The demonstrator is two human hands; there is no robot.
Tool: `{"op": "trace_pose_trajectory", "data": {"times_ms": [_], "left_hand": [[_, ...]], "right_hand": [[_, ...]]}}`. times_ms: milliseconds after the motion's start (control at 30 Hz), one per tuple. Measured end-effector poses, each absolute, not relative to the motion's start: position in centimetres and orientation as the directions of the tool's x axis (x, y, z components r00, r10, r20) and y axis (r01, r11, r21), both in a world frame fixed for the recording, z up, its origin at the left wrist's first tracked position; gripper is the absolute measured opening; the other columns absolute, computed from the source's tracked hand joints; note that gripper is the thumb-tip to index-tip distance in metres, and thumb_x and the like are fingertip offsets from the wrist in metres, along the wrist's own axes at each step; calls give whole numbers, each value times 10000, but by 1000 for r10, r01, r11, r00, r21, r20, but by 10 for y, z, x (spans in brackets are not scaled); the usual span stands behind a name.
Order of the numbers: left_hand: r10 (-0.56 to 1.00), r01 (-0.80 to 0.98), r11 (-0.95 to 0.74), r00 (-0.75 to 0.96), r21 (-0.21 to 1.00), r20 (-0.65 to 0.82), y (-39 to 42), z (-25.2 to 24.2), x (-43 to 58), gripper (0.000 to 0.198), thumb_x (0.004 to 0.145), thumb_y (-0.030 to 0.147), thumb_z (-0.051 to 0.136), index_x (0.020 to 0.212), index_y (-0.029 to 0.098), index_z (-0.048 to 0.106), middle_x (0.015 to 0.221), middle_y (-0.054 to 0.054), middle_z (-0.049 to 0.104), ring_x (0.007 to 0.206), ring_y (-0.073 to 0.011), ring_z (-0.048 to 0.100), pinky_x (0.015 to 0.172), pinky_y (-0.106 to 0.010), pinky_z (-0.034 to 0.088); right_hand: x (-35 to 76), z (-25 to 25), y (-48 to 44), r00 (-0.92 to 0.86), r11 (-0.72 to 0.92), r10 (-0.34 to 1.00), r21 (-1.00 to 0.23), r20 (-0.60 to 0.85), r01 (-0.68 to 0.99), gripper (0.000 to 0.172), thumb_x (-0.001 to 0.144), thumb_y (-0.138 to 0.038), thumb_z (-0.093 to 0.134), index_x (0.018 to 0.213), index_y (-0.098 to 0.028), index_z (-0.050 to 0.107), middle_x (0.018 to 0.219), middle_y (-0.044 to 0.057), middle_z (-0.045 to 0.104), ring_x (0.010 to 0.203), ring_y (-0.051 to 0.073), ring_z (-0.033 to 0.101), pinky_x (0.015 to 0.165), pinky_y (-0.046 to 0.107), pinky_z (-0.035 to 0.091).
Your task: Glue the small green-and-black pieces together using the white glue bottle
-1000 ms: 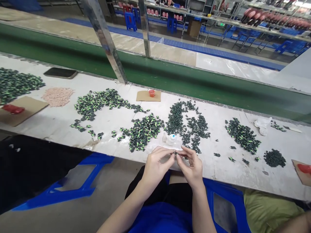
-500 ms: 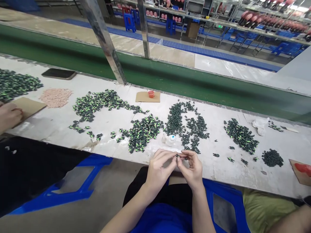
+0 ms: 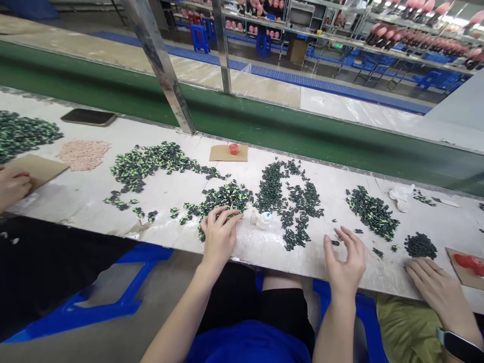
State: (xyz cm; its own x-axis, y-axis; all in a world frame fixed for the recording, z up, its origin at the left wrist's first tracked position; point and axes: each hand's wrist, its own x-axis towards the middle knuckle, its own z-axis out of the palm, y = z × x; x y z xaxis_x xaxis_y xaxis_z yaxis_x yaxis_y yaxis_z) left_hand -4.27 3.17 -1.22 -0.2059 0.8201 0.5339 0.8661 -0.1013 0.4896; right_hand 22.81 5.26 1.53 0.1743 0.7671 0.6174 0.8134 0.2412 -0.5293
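My left hand [image 3: 220,237] rests over the near pile of small black-and-green pieces [image 3: 229,194], fingers loosely bent and apart. Whether a piece lies beneath its fingertips is hidden. Over to the right, my right hand [image 3: 346,259] is open, thumb and fingers spread around a small dark piece [image 3: 335,243] on the table. Between my hands stand a small white bottle with a blue tip [image 3: 265,218] and a heap of small dark green oblong pieces [image 3: 271,186]. Further right lies another pile of black-and-green pieces [image 3: 372,212].
A red cup [image 3: 234,148] stands on cardboard at the back. Left are pale pink pieces [image 3: 83,154], a phone [image 3: 88,117] and a co-worker's hand [image 3: 13,186]. Another co-worker's hand [image 3: 434,285] is near a black heap [image 3: 420,245] at right. A metal post [image 3: 166,75] rises behind.
My hands were together holding a small dark piece; they have parted, left to the black-and-green pile, right toward a loose piece. A co-worker's hand has come onto the table at right.
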Motion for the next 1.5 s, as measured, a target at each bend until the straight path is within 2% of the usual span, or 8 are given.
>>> {"op": "trace_pose_trajectory", "data": {"times_ms": [233,367,600,733,1000,1167,1333,1500], "left_hand": [[925,919,-214,82,330,371,47,-7,-60,448,791,-69,453,866,288,713,991,-10,732,1083,-288,501,842,-473,295],[924,927,-283,195,244,330,50,-3,-66,411,821,-37,468,903,284,711,963,-40,708,1020,-266,492,837,-455,298],[905,924,-363,317,123,285,55,1,-70,379,843,-39,412,923,229,668,950,-82,649,961,-246,486,845,-426,318],[886,884,-418,346,209,309,53,0,-71,381,862,-21,386,896,234,667,924,-66,639,936,-215,516,836,-391,326],[940,681,-308,111,664,322,26,-22,-24,171,897,208,536,826,250,687,834,-7,698,816,-178,617,750,-346,333],[905,751,-231,-66,618,419,24,-29,-6,100,852,288,626,788,250,692,806,-8,717,863,-216,616,794,-379,328],[878,755,-266,-67,600,473,24,-32,-11,92,843,308,636,842,245,703,835,-32,726,903,-234,608,823,-391,370],[906,713,-286,-16,640,423,22,-32,-15,135,861,246,611,969,261,691,917,-24,753,947,-225,641,836,-393,379]], "right_hand": [[140,3,61,-198,446,867,-532,458,720,454,808,-448,649,1191,-216,571,1163,115,598,1200,325,397,969,531,403],[118,-5,71,-224,412,901,-565,373,715,348,778,-379,699,1067,-208,607,1202,123,594,1231,362,391,1001,584,351],[130,2,55,-166,281,957,-908,239,311,252,798,-329,666,967,-223,512,1171,99,655,1177,256,559,945,430,478],[145,-2,39,-63,140,989,-986,135,93,326,714,-359,752,946,-225,567,970,59,718,897,216,682,788,347,541],[174,-16,35,212,146,972,-970,104,-194,387,518,-416,844,826,-213,725,813,48,724,745,214,651,660,319,520],[168,-13,35,253,83,967,-943,-1,-321,359,511,-398,831,776,-179,727,690,35,686,607,161,602,545,262,470],[161,-12,34,349,88,937,-977,15,-193,299,649,-426,733,757,-149,703,595,9,628,446,91,462,411,215,354],[160,-9,34,435,78,899,-996,58,-30,299,676,-424,709,744,-133,686,651,47,675,513,143,559,453,250,428]]}}
